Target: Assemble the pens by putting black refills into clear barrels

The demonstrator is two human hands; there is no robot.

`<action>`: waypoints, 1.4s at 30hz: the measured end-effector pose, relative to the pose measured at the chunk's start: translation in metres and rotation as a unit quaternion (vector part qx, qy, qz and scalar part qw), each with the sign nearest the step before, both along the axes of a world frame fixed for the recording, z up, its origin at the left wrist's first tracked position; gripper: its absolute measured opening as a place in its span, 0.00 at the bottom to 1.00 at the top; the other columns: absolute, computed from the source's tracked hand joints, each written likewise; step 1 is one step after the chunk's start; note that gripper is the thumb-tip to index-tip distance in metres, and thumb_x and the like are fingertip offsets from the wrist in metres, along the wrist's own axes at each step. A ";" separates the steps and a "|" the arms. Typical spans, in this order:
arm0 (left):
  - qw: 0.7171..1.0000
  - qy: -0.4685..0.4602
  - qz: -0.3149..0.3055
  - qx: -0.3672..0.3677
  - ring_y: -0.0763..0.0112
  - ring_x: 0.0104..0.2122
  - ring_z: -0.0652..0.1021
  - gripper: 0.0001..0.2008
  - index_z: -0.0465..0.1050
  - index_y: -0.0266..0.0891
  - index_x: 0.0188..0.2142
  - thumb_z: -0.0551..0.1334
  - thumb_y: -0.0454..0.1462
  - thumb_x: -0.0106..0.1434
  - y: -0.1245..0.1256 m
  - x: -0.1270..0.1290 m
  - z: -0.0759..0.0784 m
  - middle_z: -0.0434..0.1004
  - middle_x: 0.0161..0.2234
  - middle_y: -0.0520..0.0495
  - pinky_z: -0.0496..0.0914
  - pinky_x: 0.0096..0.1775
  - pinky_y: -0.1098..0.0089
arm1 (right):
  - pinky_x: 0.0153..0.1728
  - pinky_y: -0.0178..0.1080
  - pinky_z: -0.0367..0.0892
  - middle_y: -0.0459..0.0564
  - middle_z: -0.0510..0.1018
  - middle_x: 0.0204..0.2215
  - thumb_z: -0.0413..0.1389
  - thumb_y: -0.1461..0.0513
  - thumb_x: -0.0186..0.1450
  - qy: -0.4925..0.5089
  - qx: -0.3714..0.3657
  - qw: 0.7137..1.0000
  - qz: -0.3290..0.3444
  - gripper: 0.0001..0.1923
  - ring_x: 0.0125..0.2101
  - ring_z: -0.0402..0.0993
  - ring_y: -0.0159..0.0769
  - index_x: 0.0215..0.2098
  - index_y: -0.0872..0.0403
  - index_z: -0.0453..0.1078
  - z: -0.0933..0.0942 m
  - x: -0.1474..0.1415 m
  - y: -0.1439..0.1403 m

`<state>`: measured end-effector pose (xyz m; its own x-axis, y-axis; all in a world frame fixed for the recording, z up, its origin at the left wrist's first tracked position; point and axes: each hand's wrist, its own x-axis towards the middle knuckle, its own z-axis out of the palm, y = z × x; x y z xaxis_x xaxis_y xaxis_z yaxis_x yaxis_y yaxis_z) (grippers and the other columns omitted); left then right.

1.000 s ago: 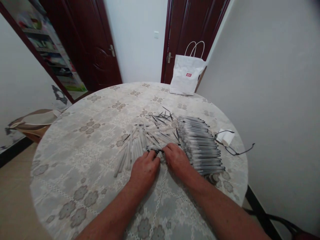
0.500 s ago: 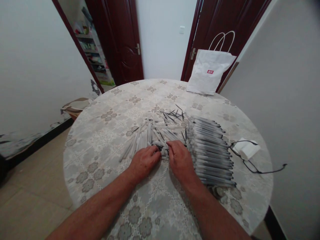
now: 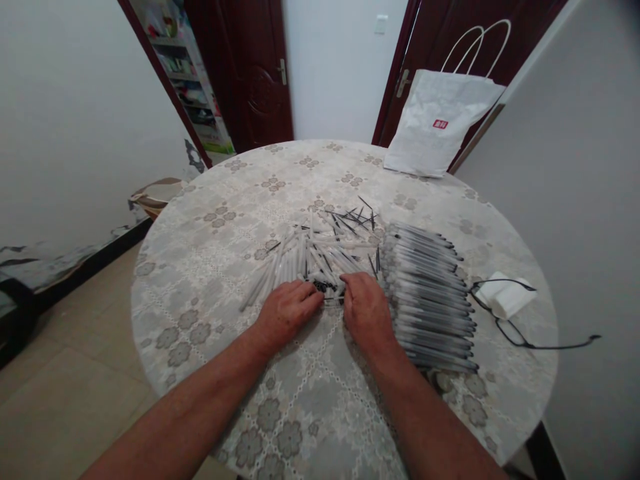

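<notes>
Round table (image 3: 215, 257), floral-patterned cloth. Slim translucent tubes (image 3: 287, 261) fanned loose, thin black sticks (image 3: 354, 221) scattered behind them, pens (image 3: 433, 300) packed in a ridged row at right. Left hand (image 3: 290, 309) palm down, half curled, fingertips at small black bits (image 3: 325, 285). Right hand (image 3: 367, 312) also curled, fingers bent inward. Can't tell if either grips anything. Tubes just beyond both hands; pens right beside the right one.

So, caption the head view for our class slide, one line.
Left hand and right hand at loose tubes, stacked pens alongside.
</notes>
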<state>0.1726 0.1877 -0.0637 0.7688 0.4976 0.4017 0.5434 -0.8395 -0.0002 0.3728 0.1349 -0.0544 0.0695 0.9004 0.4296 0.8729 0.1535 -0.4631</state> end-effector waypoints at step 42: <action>0.987 -0.105 0.096 -0.077 0.58 0.46 0.73 0.16 0.76 0.42 0.51 0.61 0.34 0.64 0.030 -0.022 0.007 0.72 0.46 0.41 0.69 0.50 0.57 | 0.44 0.41 0.62 0.54 0.76 0.38 0.52 0.66 0.71 -0.143 0.034 0.988 -0.050 0.09 0.42 0.69 0.43 0.44 0.54 0.73 0.005 -0.003 -0.008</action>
